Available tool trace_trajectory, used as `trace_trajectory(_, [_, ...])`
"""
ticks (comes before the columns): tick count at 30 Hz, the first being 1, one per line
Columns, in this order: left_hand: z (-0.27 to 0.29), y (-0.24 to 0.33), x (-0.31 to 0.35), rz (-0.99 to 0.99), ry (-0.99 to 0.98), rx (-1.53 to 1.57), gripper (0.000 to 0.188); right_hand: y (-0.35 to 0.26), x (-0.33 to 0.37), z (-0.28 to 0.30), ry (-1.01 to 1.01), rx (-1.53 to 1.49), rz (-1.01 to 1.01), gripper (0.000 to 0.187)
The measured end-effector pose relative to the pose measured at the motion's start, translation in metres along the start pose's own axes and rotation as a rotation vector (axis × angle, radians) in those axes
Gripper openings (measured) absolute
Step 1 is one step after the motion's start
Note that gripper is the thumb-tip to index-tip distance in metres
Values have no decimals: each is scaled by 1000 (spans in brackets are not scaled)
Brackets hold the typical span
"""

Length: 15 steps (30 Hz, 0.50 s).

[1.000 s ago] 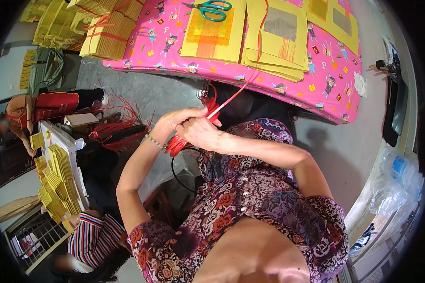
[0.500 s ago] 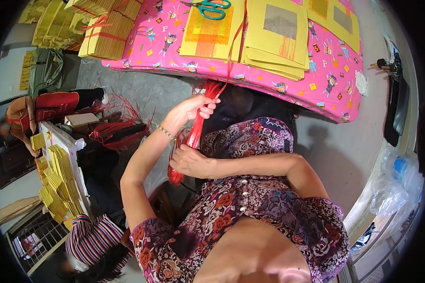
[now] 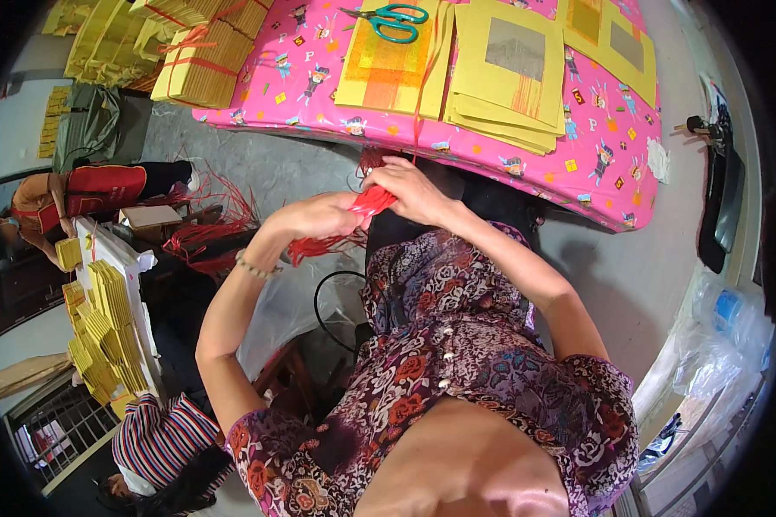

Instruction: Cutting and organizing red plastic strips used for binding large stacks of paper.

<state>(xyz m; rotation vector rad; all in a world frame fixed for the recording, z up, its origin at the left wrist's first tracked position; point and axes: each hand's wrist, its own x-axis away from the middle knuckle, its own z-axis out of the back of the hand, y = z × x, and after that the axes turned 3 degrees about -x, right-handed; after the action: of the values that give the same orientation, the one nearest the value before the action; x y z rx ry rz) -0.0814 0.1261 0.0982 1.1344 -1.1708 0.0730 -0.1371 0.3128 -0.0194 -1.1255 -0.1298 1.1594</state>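
Both hands are close together just before the table's near edge, on one bundle of red plastic strips. My left hand, its wrist in a beaded bracelet, is closed round the bundle from the left. My right hand grips the same bundle from the right, with fingers bent over its top. Loose strip ends hang below my left hand. A thin red strand runs over the table edge above my right hand. Teal-handled scissors lie on a stack of yellow paper sheets on the table.
The table has a pink patterned cover. More yellow sheets and tied yellow bundles lie on it. At left, a person in a red apron and another in a striped top are by a table of yellow stacks.
My right hand has moved up from the bundle's lower part to its top. My left hand has shifted down and left, and the bundle no longer hangs long but is gathered between both hands.
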Motion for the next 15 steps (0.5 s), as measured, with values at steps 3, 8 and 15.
trace_trajectory(3, [-9,19,35,-74,48,-110,11,22,18,-3,12,-114,-198,32])
trace_trajectory(8, [-24,26,83,-206,152,-267,10,14,15,-1,50,1,-62,34])
trace_trajectory(15, [-33,41,141,-378,-16,-242,17,1,3,9,97,121,136,39])
